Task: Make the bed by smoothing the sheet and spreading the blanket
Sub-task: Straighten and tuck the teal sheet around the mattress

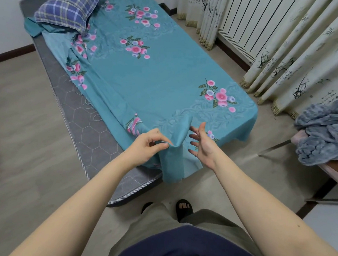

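A person is standing at the near end of the bed. The left hand (148, 144) is pinching the near edge of the sheet (159, 82) between thumb and fingers and is holding a fold of it up. The right hand (202, 143) is holding nothing. Its fingers are spread wide and its palm is showing. It is hovering just beside the raised fold. Its fingertips may be touching the cloth, but that is hard to tell.

The sheet is blue-green with pink flowers. It is lying on the gray mattress (94, 134). On the right side it is lying flat and hanging over the edge. On the left side it is bunched up and pulled in, so a long strip of mattress is showing. A piece of the sheet is hanging down off the near end, under the left hand.

A blue checked pillow (70, 5) is sitting at the far end, partly on the sheet. The fluffy gray blanket (325, 136) is lying in a heap on a seat (331, 168) to the right, well apart from the bed. Pale curtains (291, 56) are hanging beside a white radiator (243, 18). One foot in a black sandal (184, 208) is showing on the floor.
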`<act>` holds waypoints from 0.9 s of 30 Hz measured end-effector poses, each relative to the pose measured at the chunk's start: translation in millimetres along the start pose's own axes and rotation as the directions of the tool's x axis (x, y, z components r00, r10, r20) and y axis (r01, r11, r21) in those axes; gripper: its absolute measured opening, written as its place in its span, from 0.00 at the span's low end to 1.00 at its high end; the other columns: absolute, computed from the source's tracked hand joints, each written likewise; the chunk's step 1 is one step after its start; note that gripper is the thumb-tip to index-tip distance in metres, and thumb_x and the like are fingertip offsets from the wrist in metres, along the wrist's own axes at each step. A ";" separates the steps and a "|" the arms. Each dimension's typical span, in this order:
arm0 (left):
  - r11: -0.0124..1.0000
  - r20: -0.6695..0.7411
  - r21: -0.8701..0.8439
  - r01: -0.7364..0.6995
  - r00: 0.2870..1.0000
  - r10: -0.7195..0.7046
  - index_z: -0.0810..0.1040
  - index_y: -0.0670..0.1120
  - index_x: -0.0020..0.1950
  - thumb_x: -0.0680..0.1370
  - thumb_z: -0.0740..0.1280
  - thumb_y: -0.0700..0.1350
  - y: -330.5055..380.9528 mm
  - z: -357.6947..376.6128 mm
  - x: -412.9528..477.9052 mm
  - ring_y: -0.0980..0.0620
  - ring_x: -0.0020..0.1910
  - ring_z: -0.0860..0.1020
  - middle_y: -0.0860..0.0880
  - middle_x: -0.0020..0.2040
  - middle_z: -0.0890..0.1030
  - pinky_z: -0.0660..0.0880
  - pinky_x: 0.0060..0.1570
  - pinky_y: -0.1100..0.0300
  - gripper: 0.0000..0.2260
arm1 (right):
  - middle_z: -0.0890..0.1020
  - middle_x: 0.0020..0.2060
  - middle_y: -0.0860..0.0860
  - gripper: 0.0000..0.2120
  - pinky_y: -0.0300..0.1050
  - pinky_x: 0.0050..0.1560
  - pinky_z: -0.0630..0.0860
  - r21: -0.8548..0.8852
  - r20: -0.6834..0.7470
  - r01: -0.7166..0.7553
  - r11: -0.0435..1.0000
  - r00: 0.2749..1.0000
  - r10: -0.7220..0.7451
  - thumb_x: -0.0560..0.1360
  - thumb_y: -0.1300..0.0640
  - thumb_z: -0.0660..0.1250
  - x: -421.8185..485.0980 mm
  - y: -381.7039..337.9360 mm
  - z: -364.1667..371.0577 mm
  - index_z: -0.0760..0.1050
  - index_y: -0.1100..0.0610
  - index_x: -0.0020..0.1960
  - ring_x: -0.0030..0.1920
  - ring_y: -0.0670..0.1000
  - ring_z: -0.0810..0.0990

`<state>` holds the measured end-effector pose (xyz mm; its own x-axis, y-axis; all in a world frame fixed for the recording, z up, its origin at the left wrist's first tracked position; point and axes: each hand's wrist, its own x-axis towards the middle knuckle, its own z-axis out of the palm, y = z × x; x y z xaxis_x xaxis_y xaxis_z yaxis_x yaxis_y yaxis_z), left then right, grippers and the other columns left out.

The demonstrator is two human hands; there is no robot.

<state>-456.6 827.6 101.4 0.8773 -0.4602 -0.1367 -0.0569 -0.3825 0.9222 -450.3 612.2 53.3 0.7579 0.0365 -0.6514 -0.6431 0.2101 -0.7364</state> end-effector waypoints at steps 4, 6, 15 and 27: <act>0.999 0.015 0.033 0.027 1.000 -0.027 0.83 0.47 0.46 0.76 0.68 0.35 -2.4 -4.9 -3.1 0.56 0.37 0.67 0.52 0.38 0.68 0.64 0.41 0.70 0.08 | 0.77 0.64 0.48 0.32 0.50 0.73 0.59 0.046 0.053 0.024 0.999 0.998 -0.027 0.75 0.32 0.52 3.5 2.5 3.0 0.74 0.54 0.65 0.65 0.46 0.71; 0.998 0.058 0.058 0.020 0.998 -0.023 0.82 0.49 0.46 0.76 0.69 0.35 -1.4 -5.1 -3.9 0.54 0.38 0.67 0.50 0.39 0.68 0.64 0.41 0.69 0.09 | 0.78 0.64 0.48 0.31 0.49 0.75 0.56 0.041 0.069 0.035 0.999 0.997 -0.038 0.76 0.34 0.52 5.1 4.0 6.3 0.73 0.53 0.68 0.65 0.44 0.72; 0.980 -0.192 0.150 0.130 0.976 -0.100 0.85 0.46 0.47 0.77 0.68 0.39 -10.0 -5.8 -5.6 0.59 0.35 0.67 0.52 0.37 0.66 0.63 0.40 0.69 0.06 | 0.81 0.61 0.52 0.32 0.50 0.65 0.73 0.164 0.269 -0.177 0.970 0.955 0.129 0.68 0.31 0.66 -7.8 13.6 6.7 0.80 0.53 0.61 0.63 0.51 0.78; 0.967 -0.290 0.104 0.234 0.937 -0.195 0.85 0.47 0.45 0.73 0.72 0.37 -42.9 4.3 -36.2 0.57 0.42 0.74 0.51 0.40 0.73 0.67 0.43 0.72 0.06 | 0.79 0.62 0.57 0.35 0.52 0.64 0.73 0.378 0.091 0.014 0.926 0.995 -0.052 0.69 0.71 0.68 -63.6 43.0 -53.1 0.65 0.52 0.72 0.64 0.57 0.77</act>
<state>-488.0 857.2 65.2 0.9712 -0.1241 -0.2035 0.1006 -0.5605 0.8220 -532.0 567.1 53.4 0.7972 0.1139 -0.5929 -0.5431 0.5641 -0.6219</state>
